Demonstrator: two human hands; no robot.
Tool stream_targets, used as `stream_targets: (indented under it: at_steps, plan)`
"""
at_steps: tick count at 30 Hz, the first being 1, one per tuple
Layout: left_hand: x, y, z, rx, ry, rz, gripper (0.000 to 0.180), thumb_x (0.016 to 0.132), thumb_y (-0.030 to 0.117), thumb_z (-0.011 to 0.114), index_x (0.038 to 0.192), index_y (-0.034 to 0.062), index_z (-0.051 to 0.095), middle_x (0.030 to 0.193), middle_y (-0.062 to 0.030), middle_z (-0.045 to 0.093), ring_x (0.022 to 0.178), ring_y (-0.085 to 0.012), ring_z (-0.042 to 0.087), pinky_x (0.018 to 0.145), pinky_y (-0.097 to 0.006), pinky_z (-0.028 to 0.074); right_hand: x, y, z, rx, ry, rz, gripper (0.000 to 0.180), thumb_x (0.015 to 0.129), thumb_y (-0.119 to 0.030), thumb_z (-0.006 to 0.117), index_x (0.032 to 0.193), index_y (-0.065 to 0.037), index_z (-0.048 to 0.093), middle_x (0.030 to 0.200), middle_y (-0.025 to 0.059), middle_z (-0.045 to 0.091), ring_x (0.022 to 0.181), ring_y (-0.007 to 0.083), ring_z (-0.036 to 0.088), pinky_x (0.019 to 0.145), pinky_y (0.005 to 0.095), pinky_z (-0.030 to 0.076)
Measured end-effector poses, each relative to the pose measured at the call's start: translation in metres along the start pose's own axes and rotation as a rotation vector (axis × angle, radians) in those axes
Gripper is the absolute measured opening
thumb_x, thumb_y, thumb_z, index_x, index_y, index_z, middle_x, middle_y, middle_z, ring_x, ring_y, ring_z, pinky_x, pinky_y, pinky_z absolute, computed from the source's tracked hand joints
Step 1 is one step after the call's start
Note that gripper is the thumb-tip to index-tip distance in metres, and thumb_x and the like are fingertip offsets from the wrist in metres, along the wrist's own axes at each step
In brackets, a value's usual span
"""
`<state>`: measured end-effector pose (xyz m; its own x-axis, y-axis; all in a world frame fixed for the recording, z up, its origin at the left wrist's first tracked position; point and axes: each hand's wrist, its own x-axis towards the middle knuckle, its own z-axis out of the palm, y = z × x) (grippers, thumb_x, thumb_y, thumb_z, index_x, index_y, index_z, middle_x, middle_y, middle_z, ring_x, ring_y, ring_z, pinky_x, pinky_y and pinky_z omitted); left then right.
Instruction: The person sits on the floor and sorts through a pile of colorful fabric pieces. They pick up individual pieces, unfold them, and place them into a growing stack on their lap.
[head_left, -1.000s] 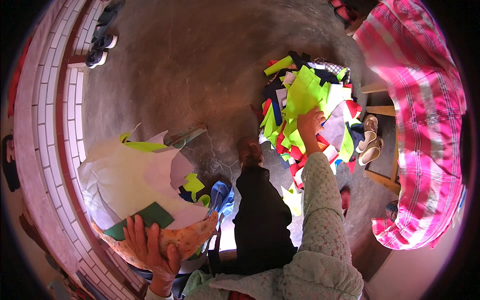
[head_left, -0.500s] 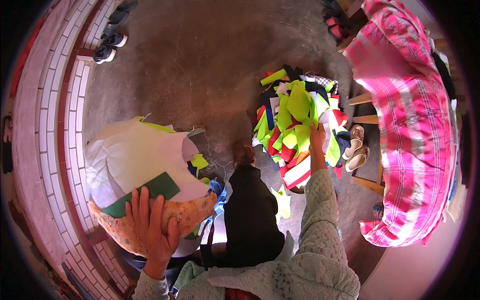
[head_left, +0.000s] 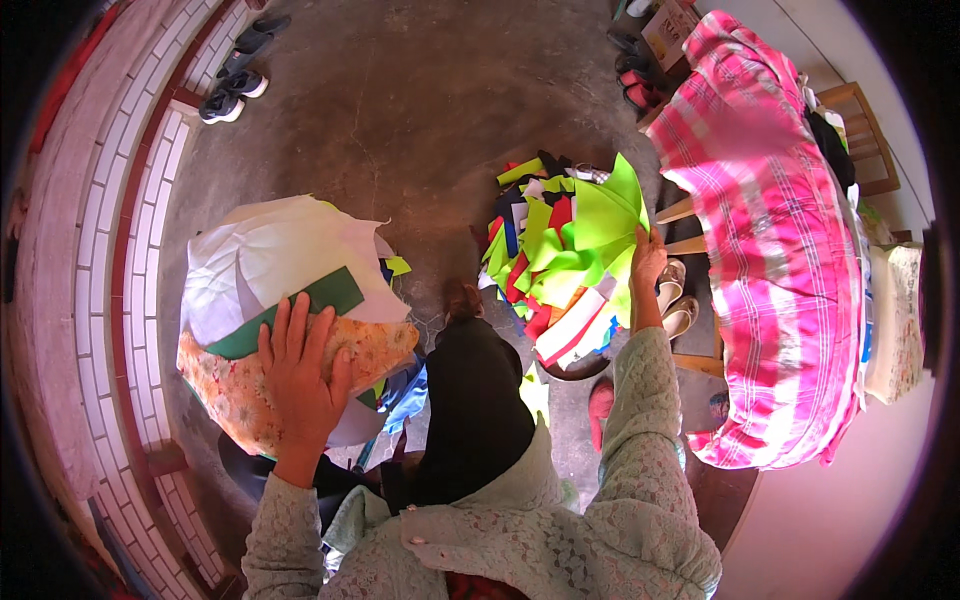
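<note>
My left hand (head_left: 298,375) lies flat, fingers spread, on an orange flowered cloth (head_left: 375,345) that tops a stack with a dark green strip (head_left: 300,305) and white fabric (head_left: 270,250). My right hand (head_left: 647,262) grips a bright green piece of fabric (head_left: 600,215) and holds it lifted above a heap of coloured fabric scraps (head_left: 545,280) on the floor. The scraps are green, red, white and dark blue. My black trouser leg (head_left: 475,400) stretches out between the two piles.
A pink checked quilt (head_left: 780,250) lies over a wooden frame (head_left: 860,130) on the right. Sandals (head_left: 675,295) sit beside the scrap heap. Shoes (head_left: 235,80) stand by the tiled step (head_left: 110,250) at the left. Grey concrete floor (head_left: 420,100) lies beyond.
My right hand has taken hold of a green piece and raised it from the heap. My left hand has slid up onto the flowered cloth and spread flat. The view has shifted.
</note>
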<state>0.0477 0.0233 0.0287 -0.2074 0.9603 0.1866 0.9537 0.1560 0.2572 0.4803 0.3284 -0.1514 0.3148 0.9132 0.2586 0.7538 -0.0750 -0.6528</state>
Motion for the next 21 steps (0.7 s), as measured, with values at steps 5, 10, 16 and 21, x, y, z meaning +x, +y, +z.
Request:
stream_targets:
  at_steps: [5, 10, 16, 21]
  plan:
    - [0.000, 0.000, -0.002, -0.036, 0.033, 0.003, 0.042, 0.081, 0.020, 0.057, 0.122, 0.0098, 0.055, 0.138, -0.0111, 0.042, 0.131, -0.0313, 0.032, 0.107, -0.052, 0.018, 0.021, -0.002, -0.019, 0.564, -0.103, 0.026, 0.027, 0.089, -0.029, 0.057, 0.094, -0.003, 0.063, 0.079, 0.0110, 0.064, 0.070, 0.0232, 0.061, 0.065, 0.0344, 0.048]
    - [-0.005, -0.003, -0.001, -0.034, 0.071, -0.005, 0.043, 0.079, 0.020, 0.058, 0.121, 0.0115, 0.055, 0.138, -0.0107, 0.042, 0.131, -0.0305, 0.033, 0.106, -0.053, 0.019, -0.006, -0.089, -0.059, 1.242, -0.411, 0.201, 0.023, 0.094, -0.021, 0.051, 0.108, -0.004, 0.056, 0.101, 0.0052, 0.063, 0.088, 0.0160, 0.061, 0.078, 0.0286, 0.048]
    - [-0.010, -0.008, 0.001, -0.059, 0.110, -0.003, 0.044, 0.078, 0.022, 0.059, 0.121, 0.0117, 0.056, 0.138, -0.0104, 0.042, 0.131, -0.0296, 0.034, 0.106, -0.052, 0.021, -0.060, -0.160, -0.084, 1.502, -0.614, 0.301, 0.027, 0.095, -0.022, 0.048, 0.115, -0.004, 0.054, 0.107, 0.0075, 0.062, 0.096, 0.0183, 0.060, 0.086, 0.0324, 0.047]
    - [-0.013, -0.010, 0.005, -0.096, 0.179, -0.004, 0.041, 0.078, 0.023, 0.059, 0.117, 0.0123, 0.058, 0.134, -0.0102, 0.046, 0.129, -0.0285, 0.036, 0.105, -0.053, 0.023, -0.140, -0.221, -0.086, 1.464, -0.869, 0.326, 0.034, 0.095, -0.027, 0.045, 0.119, -0.004, 0.052, 0.109, 0.0080, 0.061, 0.095, 0.0188, 0.060, 0.084, 0.0324, 0.049]
